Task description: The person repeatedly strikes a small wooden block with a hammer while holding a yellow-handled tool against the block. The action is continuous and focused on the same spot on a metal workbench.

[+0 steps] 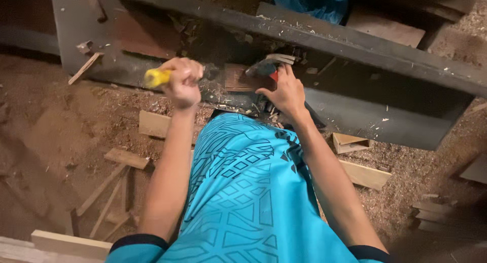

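My left hand [182, 82] is closed around a tool with a yellow handle [156, 78], its working end hidden by my fingers near a small reddish-brown wood block [237, 77]. My right hand [286, 93] rests on the block's right side and holds a dark tool with a red part [268, 69] against it. The block lies on a dark metal workbench [365, 116] littered with chips. My blue patterned shirt [248, 192] fills the lower middle of the view.
Sawdust covers the floor [56, 136]. Wood offcuts lie about: a plank [154, 124], thin strips [109, 192], a board [71, 244] at the lower left, a small open wooden box [349, 141] and a plank [366, 174] to the right. A blue bag [309, 2] sits above.
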